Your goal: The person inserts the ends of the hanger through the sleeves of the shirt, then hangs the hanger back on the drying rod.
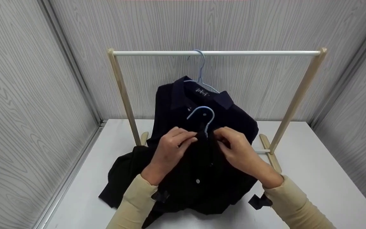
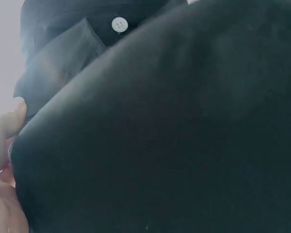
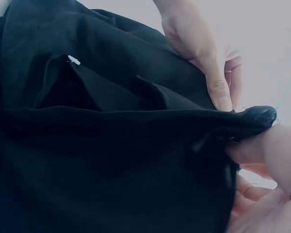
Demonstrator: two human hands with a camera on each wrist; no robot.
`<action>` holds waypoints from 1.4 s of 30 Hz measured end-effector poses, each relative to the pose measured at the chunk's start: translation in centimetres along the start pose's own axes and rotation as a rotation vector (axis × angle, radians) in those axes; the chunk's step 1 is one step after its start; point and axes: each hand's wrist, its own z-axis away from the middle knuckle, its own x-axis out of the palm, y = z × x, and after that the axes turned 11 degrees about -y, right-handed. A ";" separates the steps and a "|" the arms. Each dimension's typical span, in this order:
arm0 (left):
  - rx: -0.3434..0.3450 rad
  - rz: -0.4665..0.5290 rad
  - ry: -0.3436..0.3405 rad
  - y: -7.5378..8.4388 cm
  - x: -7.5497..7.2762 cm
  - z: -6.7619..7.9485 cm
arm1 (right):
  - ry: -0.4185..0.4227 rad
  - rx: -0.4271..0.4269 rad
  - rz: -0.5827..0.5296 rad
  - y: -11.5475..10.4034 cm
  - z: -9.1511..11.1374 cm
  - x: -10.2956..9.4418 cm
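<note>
A black shirt with white buttons is held up above the table, its lower part bunched and draped. From its collar opening rises the light blue hook of a hanger; the rest of that hanger is hidden in the cloth. My left hand pinches the shirt's collar area just left of the hook. On the hook's other side, my right hand pinches the collar edge between thumb and fingers. In the right wrist view, the left hand and the right hand grip neighbouring parts of the cloth.
Behind, a navy shirt hangs on a blue hanger from the white rail of a wooden-legged rack. A white table lies beneath, with grey wood-patterned walls around it.
</note>
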 end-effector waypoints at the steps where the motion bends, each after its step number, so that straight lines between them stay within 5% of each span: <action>1: -0.003 -0.003 -0.003 0.0 -0.2 -0.1 | 0.010 -0.008 0.004 -0.1 -0.2 -0.1; 11: -0.070 -0.185 -0.029 -1.2 -2.7 -0.2 | 0.119 -0.019 0.032 0.0 -1.1 -2.2; 21: -0.124 -0.239 0.054 -1.4 -4.2 -0.9 | 0.079 0.004 0.036 -0.5 -2.3 -3.9; 27: -0.150 -0.136 0.137 -1.7 -4.5 -1.4 | 0.014 0.016 0.057 -0.7 -2.1 -5.1; 34: -0.204 0.084 0.175 -2.8 -4.5 -1.3 | 0.059 0.060 0.136 0.3 -1.5 -5.9; 39: -0.277 0.180 0.107 -3.7 -3.9 -1.2 | 0.082 0.095 0.167 0.9 -1.3 -5.9; 42: -0.297 0.155 0.033 -4.1 -3.5 -1.2 | 0.083 0.092 0.181 1.4 -1.0 -5.6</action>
